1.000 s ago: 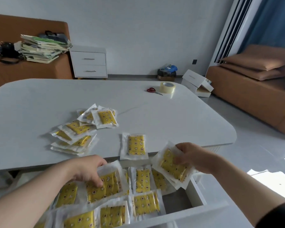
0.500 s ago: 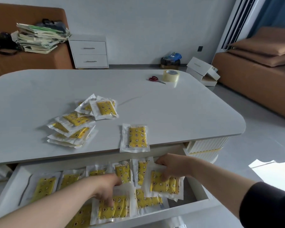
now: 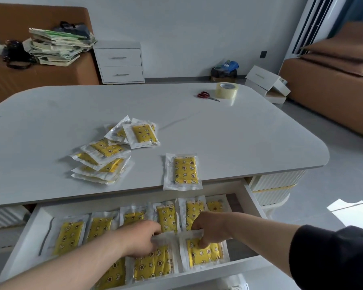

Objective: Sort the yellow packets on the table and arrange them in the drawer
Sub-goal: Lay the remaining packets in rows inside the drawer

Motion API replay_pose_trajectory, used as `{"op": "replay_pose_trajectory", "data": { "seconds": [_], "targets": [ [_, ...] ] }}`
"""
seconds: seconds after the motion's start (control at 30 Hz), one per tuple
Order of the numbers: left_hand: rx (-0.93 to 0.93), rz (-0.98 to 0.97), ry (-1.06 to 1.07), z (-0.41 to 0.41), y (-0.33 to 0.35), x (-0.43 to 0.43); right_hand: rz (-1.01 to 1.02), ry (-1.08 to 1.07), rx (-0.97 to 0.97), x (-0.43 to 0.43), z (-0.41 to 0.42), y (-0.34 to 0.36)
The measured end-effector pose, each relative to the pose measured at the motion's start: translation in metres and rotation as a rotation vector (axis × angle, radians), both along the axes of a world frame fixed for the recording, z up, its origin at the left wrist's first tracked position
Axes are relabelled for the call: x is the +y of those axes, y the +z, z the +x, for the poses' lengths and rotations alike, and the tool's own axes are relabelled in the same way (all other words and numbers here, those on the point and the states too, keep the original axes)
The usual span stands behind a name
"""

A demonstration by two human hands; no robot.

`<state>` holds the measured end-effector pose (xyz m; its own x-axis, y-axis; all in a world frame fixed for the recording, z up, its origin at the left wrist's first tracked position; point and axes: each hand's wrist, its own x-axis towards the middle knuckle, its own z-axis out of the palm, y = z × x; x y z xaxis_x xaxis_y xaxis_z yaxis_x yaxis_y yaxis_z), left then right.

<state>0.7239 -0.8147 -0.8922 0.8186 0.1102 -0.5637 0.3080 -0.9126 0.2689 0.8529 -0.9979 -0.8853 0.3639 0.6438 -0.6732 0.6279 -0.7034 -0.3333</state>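
The white drawer is pulled out below the table's front edge and holds several yellow packets in two rows. My left hand rests on a front-row packet, fingers gripping its top edge. My right hand pinches the top of the packet to its right, which lies flat near the drawer's front right corner. On the table, a loose pile of yellow packets lies left of centre. A single packet lies at the table's front edge.
Red-handled scissors and a roll of clear tape lie at the table's far right. Beyond stand a white two-drawer cabinet, brown sofas, a stack of papers and white boxes on the floor.
Both hands have gone down into the drawer, each with a packet. The packets now lie flat in the front row. The view has tilted down, showing more of the drawer.
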Motion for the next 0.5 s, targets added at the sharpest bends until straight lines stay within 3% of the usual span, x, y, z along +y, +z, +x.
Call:
{"op": "replay_pose_trajectory", "data": {
  "seconds": [0.3, 0.5],
  "targets": [
    [-0.113, -0.015, 0.016, -0.007, -0.003, 0.008, 0.07, 0.169, -0.213, 0.004, 0.003, 0.003],
    [-0.007, -0.015, -0.067, -0.007, 0.002, 0.005, -0.059, 0.389, -0.294, 0.002, 0.0, -0.004]
  ]
}}
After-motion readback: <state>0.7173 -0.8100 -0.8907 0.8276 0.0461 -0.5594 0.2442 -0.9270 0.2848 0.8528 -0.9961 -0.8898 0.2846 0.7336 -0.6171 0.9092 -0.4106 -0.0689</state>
